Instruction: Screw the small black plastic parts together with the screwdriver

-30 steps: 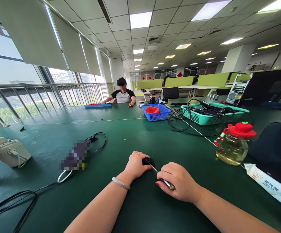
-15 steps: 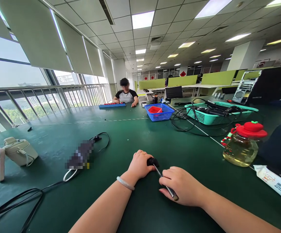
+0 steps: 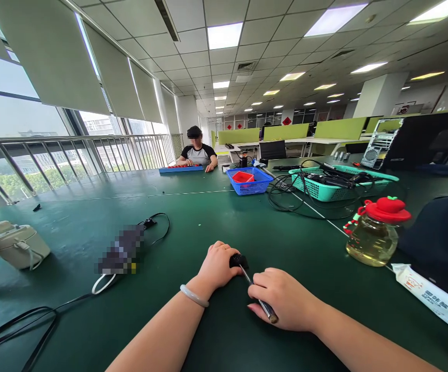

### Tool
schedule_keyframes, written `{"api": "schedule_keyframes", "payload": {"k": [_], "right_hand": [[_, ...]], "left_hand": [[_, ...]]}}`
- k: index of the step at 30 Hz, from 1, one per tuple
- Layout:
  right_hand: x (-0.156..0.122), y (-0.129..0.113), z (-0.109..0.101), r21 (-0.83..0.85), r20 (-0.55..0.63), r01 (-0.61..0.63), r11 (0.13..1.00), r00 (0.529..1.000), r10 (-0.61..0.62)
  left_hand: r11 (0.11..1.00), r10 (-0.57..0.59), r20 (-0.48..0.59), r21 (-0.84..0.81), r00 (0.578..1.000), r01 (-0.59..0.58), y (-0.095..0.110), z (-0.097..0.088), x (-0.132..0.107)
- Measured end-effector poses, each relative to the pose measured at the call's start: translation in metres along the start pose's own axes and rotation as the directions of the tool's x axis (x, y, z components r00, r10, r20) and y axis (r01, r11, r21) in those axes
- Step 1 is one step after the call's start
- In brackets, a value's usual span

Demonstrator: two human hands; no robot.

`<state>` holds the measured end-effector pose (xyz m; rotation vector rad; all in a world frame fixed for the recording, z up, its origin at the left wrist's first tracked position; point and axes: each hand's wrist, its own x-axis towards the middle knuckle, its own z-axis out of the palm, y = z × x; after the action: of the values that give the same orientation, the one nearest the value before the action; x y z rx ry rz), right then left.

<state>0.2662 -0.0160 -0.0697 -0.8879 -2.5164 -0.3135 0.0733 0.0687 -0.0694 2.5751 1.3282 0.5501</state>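
My left hand [image 3: 218, 266], with a pale bangle [image 3: 195, 296] on its wrist, is closed around a small black part [image 3: 240, 261] low over the green table. What kind of part it is cannot be made out. In my right hand [image 3: 280, 299] is a screwdriver [image 3: 267, 310], its dark handle pointing back toward me under the curled fingers. The thin metal shaft slants up and left, and its tip meets the black part beside my left thumb. The exact contact spot is too small to see.
To the right stand a red-lidded glass jar [image 3: 374, 240] and a white packet [image 3: 433, 299]. Farther off are a blue basket [image 3: 249, 187] and a teal basket [image 3: 326, 194] of cables. A beige case [image 3: 22, 245] and black cord [image 3: 72, 299] lie left. A person [image 3: 196, 152] sits opposite.
The whole view has shifted slightly, so things on the table appear a little farther left. Both hands keep their hold, with the screwdriver tip still at the black part.
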Motion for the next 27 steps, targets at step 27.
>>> {"api": "schedule_keyframes", "payload": {"k": [27], "right_hand": [[-0.0001,-0.0009,0.0026,0.017,0.033,-0.026,1.0,0.999,0.025]], "left_hand": [[1.0,-0.004,0.018,0.017,1.0,0.004,0.0,-0.0002,-0.0003]]}}
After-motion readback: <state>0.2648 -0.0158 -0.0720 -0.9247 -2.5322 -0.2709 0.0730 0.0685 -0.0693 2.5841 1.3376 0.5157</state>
